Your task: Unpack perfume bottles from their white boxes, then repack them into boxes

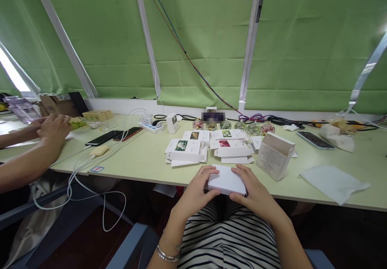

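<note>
A plain white box [227, 179] is held at the table's front edge, just above my lap. My left hand [202, 188] grips its left end, fingers over the top and thumb along the near side. My right hand [249, 188] holds the other end in the same way. Just beyond lie flat white cartons with flower pictures, in a left stack [185, 150] and a right stack [231, 148]. An upright open carton [274, 156] covered in small print stands to the right of my right hand.
Round glass bottles [253, 128] line the back. A small white box [172, 123] stands by a power strip [151, 127]. Phones [104, 138] and white cables lie left; another phone [316, 140] and a tissue [334, 182] lie right. A co-worker's hands [54, 130] are at far left.
</note>
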`<state>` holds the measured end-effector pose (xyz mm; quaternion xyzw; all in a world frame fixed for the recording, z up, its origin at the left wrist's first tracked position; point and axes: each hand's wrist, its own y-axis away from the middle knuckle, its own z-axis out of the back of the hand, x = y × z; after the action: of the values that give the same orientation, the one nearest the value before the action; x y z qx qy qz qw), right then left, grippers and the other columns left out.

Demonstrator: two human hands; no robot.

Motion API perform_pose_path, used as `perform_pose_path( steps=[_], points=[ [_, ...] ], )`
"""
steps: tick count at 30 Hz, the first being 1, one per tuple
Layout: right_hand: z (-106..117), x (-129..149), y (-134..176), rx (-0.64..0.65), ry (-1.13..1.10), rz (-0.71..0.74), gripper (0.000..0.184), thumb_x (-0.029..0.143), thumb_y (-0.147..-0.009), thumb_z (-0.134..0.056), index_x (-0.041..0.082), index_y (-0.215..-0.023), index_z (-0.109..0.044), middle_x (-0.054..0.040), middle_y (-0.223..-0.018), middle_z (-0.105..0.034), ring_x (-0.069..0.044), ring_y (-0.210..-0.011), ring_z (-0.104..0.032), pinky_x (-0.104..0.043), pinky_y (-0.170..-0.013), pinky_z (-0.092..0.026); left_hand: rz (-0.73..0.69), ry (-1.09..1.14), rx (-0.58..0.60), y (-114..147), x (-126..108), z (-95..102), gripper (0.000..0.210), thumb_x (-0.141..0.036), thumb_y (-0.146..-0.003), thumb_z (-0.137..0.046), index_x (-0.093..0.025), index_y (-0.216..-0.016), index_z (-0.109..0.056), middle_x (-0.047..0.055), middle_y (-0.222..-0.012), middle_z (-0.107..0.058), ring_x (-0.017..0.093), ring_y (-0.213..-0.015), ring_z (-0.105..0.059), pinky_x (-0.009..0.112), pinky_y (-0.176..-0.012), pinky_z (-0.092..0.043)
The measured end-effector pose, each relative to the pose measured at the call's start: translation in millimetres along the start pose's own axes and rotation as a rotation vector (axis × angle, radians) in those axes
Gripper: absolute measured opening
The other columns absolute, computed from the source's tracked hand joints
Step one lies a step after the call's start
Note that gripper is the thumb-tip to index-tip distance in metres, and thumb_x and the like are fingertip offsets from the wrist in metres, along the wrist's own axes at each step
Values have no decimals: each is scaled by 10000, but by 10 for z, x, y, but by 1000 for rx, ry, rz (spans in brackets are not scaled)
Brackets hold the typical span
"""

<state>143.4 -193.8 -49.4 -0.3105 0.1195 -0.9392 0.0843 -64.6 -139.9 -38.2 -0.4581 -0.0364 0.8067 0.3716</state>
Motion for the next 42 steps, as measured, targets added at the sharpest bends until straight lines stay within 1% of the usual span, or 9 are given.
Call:
perform_pose_path(
  steps=[8,12,21,26,30,32,38,40,42],
  points=[
    [148,-125,-66,117,-161,-24,731,470,-703,-625,229,-1329,-333,-79,-1460,-207,-264,-1331,-222,-417,-1082,-228,29,-6,1,-58,27,1,353,-139,-761,-600,-243,-1090,-521,49,-1156,-471,174,-956,-502,298,-795,-451],
    [185,-165,-62,104,-279,7,727,440,-698,-637,222,-1322,-334,-86,-1429,-285,-256,-1314,-264,-406,-1075,-247,30,15,0,-77,37,14,312,-146,-763,-607,-234,-1054,-541,46,-1132,-489,165,-911,-512,282,-765,-447],
    [152,-30,-58,41,-211,-15,657,297,-648,-679,220,-1242,-409,-71,-1308,-415,-249,-1210,-387,-381,-1018,-331,6,40,-16,-67,97,31,323,-136,-770,-582,-247,-1070,-540,48,-1143,-500,181,-957,-511,294,-782,-446],
    [124,-59,-52,6,-267,-29,665,276,-636,-698,227,-1234,-412,-70,-1290,-432,-247,-1168,-428,-394,-993,-366,9,134,-90,-37,119,-26,363,-174,-766,-599,-262,-1112,-533,66,-1238,-447,214,-1102,-471,360,-922,-409],
    [103,-135,-33,-22,-451,-62,713,282,-630,-723,248,-1257,-384,-62,-1352,-377,-239,-1236,-380,-391,-1040,-325,3,349,-252,-29,170,-78,477,-254,-710,-687,-269,-1147,-498,64,-1370,-322,245,-1284,-302,400,-1066,-255],
    [102,-170,-15,-21,-583,-85,748,284,-627,-738,264,-1272,-360,-60,-1383,-341,-235,-1254,-369,-384,-1054,-305,4,476,-272,-30,200,-81,590,-306,-681,-721,-282,-1200,-442,66,-1414,-272,252,-1325,-232,404,-1096,-182],
    [17,-80,8,-4,-986,25,811,353,-599,-779,284,-1267,-324,-93,-1381,-361,-242,-1271,-360,-387,-1036,-315,41,772,-136,-44,168,-127,1090,-394,-561,-797,-347,-1381,-81,107,-1458,-213,276,-1325,-240,438,-1062,-240],
    [-55,-7,-4,-25,-1009,46,843,358,-582,-791,296,-1272,-310,-93,-1384,-363,-245,-1270,-361,-403,-1042,-299,59,801,-10,-63,108,-184,1046,-376,-543,-809,-296,-1379,-186,123,-1388,-360,295,-1275,-335,448,-1034,-289],
    [-116,49,-21,-53,-960,39,870,361,-567,-798,295,-1282,-308,-93,-1385,-364,-255,-1275,-351,-421,-1054,-270,114,779,79,-85,46,-240,822,-364,-543,-808,-211,-1260,-436,125,-1221,-541,314,-1161,-466,455,-981,-355]
  ],
)
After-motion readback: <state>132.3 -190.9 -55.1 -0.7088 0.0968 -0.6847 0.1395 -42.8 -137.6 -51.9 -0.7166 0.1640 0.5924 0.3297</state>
